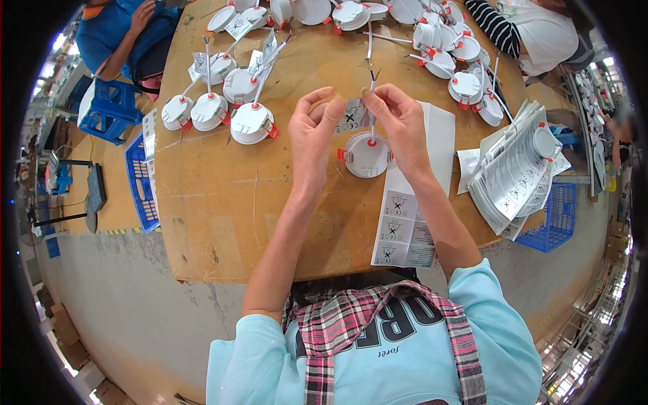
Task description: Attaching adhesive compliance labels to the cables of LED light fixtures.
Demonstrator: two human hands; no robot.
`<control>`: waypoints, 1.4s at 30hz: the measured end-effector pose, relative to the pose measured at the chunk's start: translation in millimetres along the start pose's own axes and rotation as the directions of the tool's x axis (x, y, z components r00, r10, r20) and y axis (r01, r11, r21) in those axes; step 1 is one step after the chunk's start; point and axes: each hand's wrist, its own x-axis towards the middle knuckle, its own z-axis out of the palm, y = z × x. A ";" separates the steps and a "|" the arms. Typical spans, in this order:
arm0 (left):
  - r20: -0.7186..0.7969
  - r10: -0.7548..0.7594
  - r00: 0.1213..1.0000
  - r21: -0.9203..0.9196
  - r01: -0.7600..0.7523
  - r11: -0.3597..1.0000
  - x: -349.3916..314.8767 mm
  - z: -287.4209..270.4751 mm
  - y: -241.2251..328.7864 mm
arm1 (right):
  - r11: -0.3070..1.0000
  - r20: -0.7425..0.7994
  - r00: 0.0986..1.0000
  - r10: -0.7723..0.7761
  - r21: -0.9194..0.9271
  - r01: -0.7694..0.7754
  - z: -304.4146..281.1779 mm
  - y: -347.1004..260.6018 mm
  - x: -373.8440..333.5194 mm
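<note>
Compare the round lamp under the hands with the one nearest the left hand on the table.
The lamp under the hands has its white cable held up by the right hand; the left-side lamp lies untouched, cable leaning free. The left hand touches a small label over the first. Both are white with red clips.

Your right hand [398, 121] covers part of the small label [352, 116] you pinch, and its print is too small to tell. The downlight's [365, 155] right edge sits under your wrist. At the top of the frame, the far lamps [312, 9] are cut off.
</note>
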 end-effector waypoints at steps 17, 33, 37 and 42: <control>0.119 0.018 0.993 -0.022 -0.015 1.000 12.7 -17.3 -13.5 | 0.957 0.067 0.992 0.104 0.264 -0.118 -3.5 7.6 3.6; 0.232 -0.050 0.971 0.113 0.024 0.993 9.2 -13.5 -8.5 | 0.970 -0.076 0.988 0.135 0.213 -0.116 -5.9 13.4 7.6; 0.218 -0.037 0.975 0.138 0.007 0.990 10.0 -10.9 -10.7 | 0.985 0.009 0.992 0.127 0.118 -0.127 -12.5 14.7 8.8; 0.232 -0.006 0.973 0.149 -0.030 0.988 8.7 -11.7 -8.5 | 0.976 0.051 0.988 0.147 0.156 -0.153 -15.6 12.9 10.3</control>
